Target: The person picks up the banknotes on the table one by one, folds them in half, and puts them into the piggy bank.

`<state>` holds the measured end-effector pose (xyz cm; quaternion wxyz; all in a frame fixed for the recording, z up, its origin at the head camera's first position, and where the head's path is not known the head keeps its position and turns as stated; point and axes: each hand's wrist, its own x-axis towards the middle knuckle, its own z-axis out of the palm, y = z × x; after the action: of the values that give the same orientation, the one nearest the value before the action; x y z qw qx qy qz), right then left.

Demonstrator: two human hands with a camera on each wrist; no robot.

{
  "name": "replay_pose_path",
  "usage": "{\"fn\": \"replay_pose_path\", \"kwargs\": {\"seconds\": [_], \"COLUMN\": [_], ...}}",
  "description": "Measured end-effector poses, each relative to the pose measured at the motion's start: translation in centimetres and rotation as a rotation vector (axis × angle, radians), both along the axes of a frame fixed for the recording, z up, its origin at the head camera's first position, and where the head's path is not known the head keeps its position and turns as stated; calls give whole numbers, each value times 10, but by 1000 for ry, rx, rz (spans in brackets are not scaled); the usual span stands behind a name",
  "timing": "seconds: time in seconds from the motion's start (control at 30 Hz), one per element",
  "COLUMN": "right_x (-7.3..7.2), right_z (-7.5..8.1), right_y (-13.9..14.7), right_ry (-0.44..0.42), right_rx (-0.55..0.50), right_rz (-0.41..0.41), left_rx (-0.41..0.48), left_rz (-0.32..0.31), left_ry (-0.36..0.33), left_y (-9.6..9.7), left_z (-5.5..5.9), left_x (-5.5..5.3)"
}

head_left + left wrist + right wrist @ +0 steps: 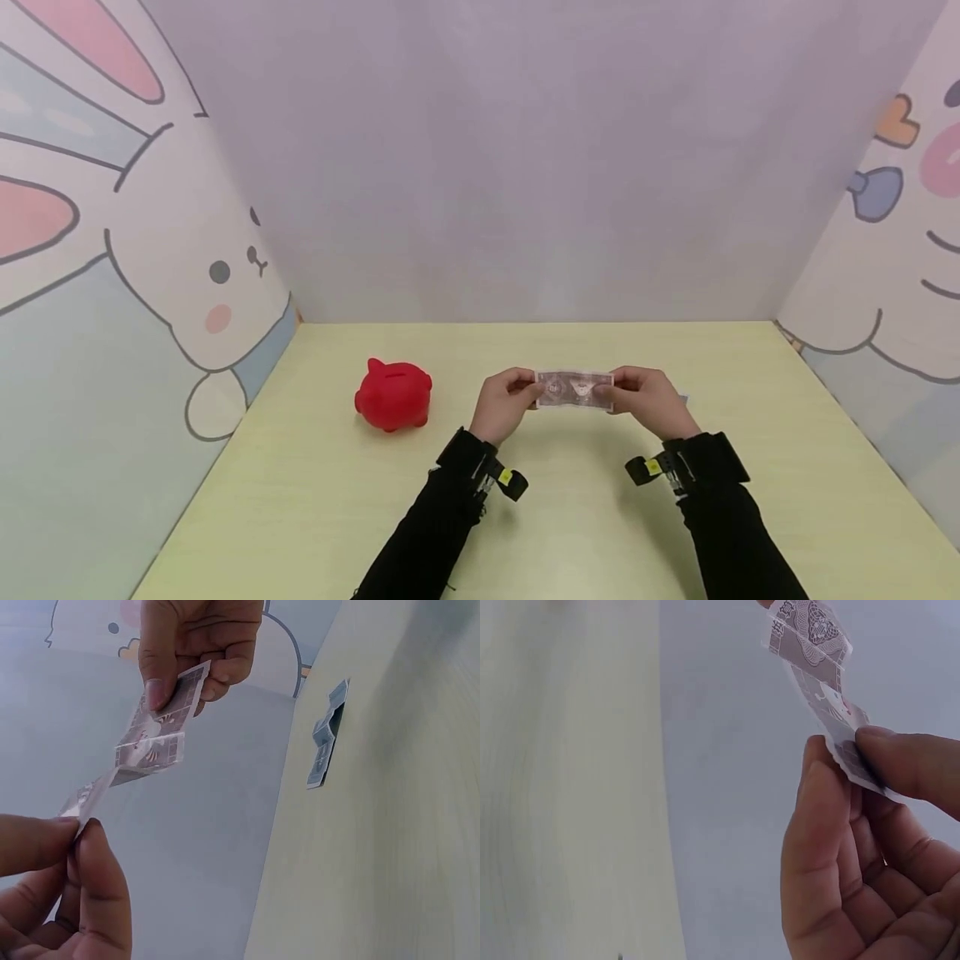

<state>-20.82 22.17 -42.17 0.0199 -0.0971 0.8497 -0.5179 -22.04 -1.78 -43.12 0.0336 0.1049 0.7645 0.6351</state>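
A brownish-purple banknote (574,389) with fold creases is stretched between both hands above the table. My left hand (506,405) pinches its left end between thumb and fingers. At the other end, my right hand (651,400) pinches it the same way. In the left wrist view the banknote (154,739) bends along its creases, and the right wrist view shows its printed pattern close up. A second, bluish banknote (328,739) with folds lies on the table; in the head view the right hand covers most of it.
On the table (300,500), left of the hands, stands a red piggy bank (393,397) with a slot on top. Walls with cartoon animals rise at both sides, and a plain pale wall (525,167) closes off the back.
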Motion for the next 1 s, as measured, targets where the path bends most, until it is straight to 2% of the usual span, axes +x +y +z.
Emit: {"fn": "replay_pose_path", "kwargs": {"seconds": [0.17,0.43,0.77,1.0], "right_x": [4,9,12,12], "right_z": [-1,0,5,5], "right_y": [-17,-37,-50,-59], "right_ry": [-9,28,44,141], "right_rx": [-76,-120,-184,-185], "right_rz": [17,10,10,39], "left_rx": [-10,-48,-49,-30], "left_rz": [38,72,75,101], "left_ry": [38,83,113,119], "left_y": [-18,-42,-56,-62], "left_z": [6,4,14,19], "left_x": [6,15,24,26]}}
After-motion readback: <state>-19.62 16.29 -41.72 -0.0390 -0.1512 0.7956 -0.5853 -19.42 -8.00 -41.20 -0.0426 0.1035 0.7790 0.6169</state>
